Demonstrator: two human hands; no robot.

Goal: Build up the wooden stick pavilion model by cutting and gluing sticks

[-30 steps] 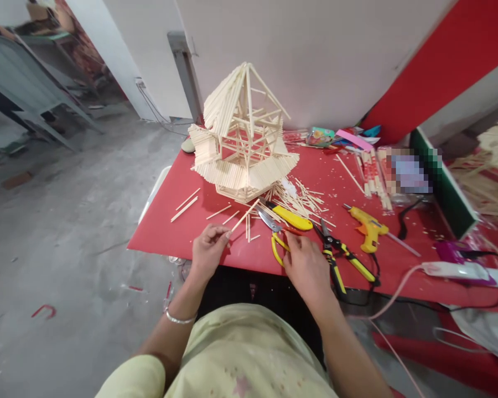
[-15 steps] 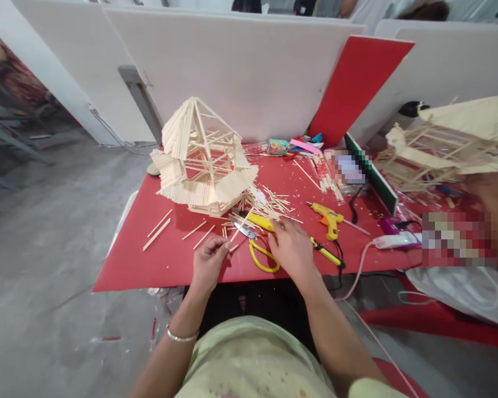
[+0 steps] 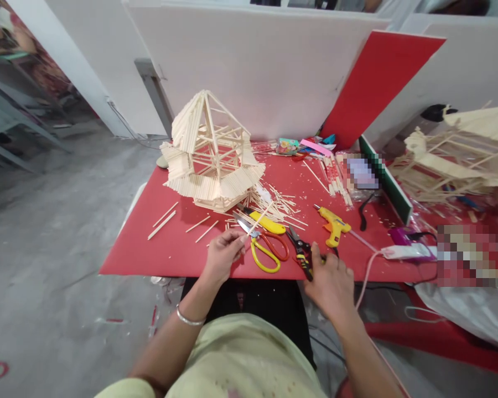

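My left hand (image 3: 225, 257) pinches a thin wooden stick (image 3: 260, 219) between thumb and fingers, its free end angled up and to the right. My right hand (image 3: 331, 282) is closed around the black-and-yellow handles of pruning shears (image 3: 302, 251), whose dark jaws point up and left. Between the hands lie scissors (image 3: 269, 251) with one yellow and one red loop, partly behind the stick. A yellow utility knife (image 3: 269, 222) rests just beyond them. Farther back stands a pavilion-like model (image 3: 216, 149) built of wooden sticks, its roof partly covered.
Loose sticks (image 3: 280, 202) are heaped beside the model, and several more lie at left on the red tabletop (image 3: 141, 257). A yellow glue gun (image 3: 332, 224) with a cord lies at right. A green board (image 3: 385, 179) separates off another stick model (image 3: 448, 157). White panels stand behind.
My right hand has moved right from beside the scissors and taken hold of the pruning shears, turning them. My left hand still holds the stick. The view has shifted slightly.
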